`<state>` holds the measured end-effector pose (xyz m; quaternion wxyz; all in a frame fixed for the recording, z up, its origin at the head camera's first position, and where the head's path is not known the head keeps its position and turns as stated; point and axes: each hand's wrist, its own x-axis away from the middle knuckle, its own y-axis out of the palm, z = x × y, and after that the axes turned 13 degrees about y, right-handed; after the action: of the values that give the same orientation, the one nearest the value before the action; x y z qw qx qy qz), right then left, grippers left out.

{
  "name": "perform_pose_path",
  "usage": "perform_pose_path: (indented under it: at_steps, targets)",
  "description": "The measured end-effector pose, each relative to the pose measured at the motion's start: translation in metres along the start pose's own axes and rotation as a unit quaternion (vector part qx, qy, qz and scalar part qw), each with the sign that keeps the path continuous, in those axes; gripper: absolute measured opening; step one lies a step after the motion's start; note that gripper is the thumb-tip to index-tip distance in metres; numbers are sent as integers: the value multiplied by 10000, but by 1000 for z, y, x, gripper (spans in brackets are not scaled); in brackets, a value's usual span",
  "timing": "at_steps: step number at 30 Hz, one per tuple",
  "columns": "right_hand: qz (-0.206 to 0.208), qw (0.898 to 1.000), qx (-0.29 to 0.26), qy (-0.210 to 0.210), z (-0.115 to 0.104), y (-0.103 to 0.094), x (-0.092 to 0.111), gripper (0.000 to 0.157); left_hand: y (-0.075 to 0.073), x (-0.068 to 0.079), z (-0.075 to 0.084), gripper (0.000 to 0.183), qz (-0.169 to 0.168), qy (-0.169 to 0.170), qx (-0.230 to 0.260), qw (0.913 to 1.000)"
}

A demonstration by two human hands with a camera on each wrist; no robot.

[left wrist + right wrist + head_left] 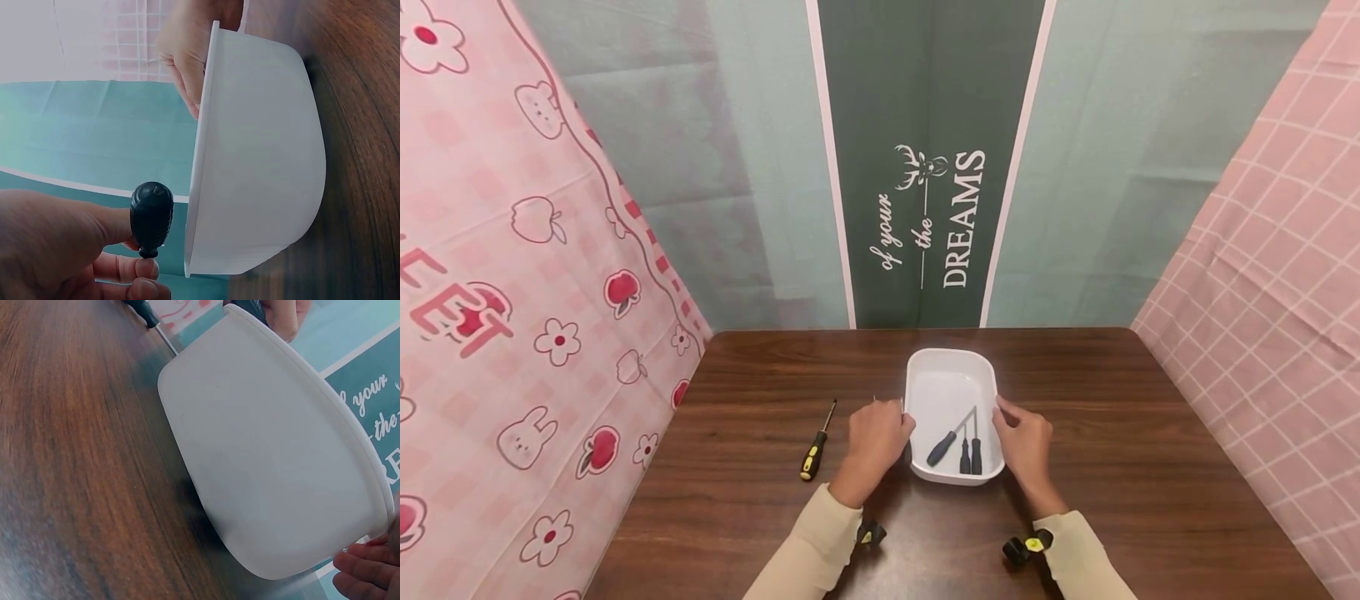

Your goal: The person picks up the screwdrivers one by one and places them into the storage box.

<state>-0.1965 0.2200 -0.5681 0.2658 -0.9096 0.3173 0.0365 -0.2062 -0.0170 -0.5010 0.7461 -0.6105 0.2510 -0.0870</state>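
A white tray (951,479) stands on the table with three dark-handled screwdrivers (965,457) lying in it. On its left side my left hand (880,433) pinches a screwdriver by its black handle (152,215), just outside the rim; most of its shaft is hidden. My right hand (1026,437) grips the right rim of the tray between thumb and fingers. In the right wrist view the fingers of that hand (369,572) touch the tray's edge at the lower right. A black-and-yellow screwdriver (814,450) lies on the table to the left of my left hand.
The brown wooden table (1097,467) reaches back to a green curtain (917,100) with white lettering. Pink patterned cloth (572,292) hangs along the left, and pink checked cloth (1277,317) along the right.
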Motion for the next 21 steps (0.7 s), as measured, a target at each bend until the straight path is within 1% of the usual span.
perform_pose_path:
  at_steps: [4, 12, 16, 21]
  targets:
    - [22, 10000, -10, -11, 0, 0, 0, 22, 1, -2, 2, 33, 25, 11, 12, 10000]
    - [-132, 9999, -24, 77, 0, 1, 0, 23, 4, -5, 4, 34, 71, 29, 45, 10000]
    - [-128, 9999, -11, 65, 1, 0, 0, 24, 3, -6, 6, 34, 35, 43, 45, 10000]
    - [-28, 10000, -17, -27, 2, 1, -1, 23, 4, -8, 6, 35, -58, 27, 72, 10000]
